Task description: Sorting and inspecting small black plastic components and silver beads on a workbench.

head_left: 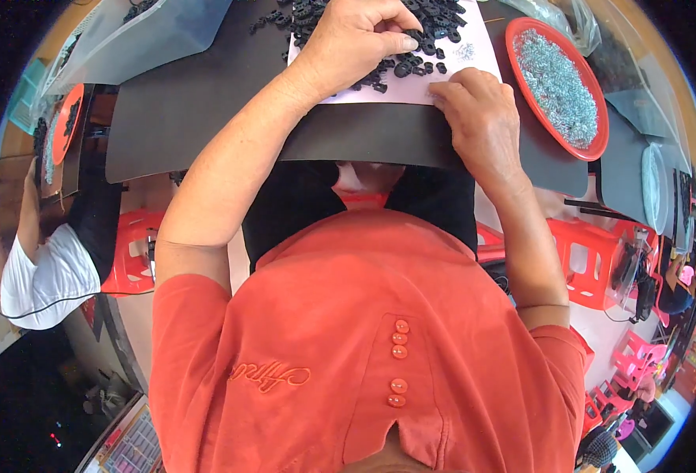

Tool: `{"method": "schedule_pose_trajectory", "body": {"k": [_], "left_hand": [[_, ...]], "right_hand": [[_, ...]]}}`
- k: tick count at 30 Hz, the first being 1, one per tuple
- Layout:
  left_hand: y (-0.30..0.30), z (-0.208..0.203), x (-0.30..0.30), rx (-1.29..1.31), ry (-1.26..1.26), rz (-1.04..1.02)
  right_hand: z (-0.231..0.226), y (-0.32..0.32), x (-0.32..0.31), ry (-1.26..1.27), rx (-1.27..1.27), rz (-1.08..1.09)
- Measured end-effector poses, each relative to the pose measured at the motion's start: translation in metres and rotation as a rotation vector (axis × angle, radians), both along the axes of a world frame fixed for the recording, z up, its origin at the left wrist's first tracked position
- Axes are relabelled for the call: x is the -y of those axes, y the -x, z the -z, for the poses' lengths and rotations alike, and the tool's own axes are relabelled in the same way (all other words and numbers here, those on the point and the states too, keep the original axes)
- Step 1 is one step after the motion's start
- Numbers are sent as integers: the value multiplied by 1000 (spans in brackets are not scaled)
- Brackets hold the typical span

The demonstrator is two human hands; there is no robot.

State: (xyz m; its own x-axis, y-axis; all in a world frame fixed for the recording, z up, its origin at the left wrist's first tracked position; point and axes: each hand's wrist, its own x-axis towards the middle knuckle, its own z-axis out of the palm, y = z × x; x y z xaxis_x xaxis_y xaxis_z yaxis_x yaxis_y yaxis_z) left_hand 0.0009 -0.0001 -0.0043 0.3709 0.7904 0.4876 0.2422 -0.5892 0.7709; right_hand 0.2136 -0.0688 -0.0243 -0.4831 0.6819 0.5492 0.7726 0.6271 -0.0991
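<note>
My left hand [356,39] reaches over a white sheet [348,96] on the dark table. Its thumb and forefinger are pinched together at a small black plastic piece [415,37], at the edge of a heap of similar black pieces [441,17]. My right hand [483,114] rests at the sheet's near right edge with its fingers curled and thumb and forefinger close together. Whatever its fingertips hold, if anything, is too small to make out. A little cluster of tiny silvery metal parts, like springs [464,52], lies on the sheet just beyond the right hand.
A red oval tray [513,55] full of tiny silvery parts stands to the right, beside clear plastic bags [576,24]. A translucent bin [143,47] stands at the left. Another person in a white top [48,272] sits at far left. Red plastic stools [592,260] stand near the table.
</note>
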Motion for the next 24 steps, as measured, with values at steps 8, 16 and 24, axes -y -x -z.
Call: {"method": "schedule_pose_trajectory", "body": {"k": [8, 16, 24], "left_hand": [[-1, 0, 0, -41, -25, -12], [-7, -5, 7, 32, 174, 52], [-6, 0, 3, -67, -7, -13]], "right_hand": [[6, -3, -2, -88, 73, 73], [-26, 11, -23, 43, -193, 48], [-35, 21, -38, -89, -110, 29]]}}
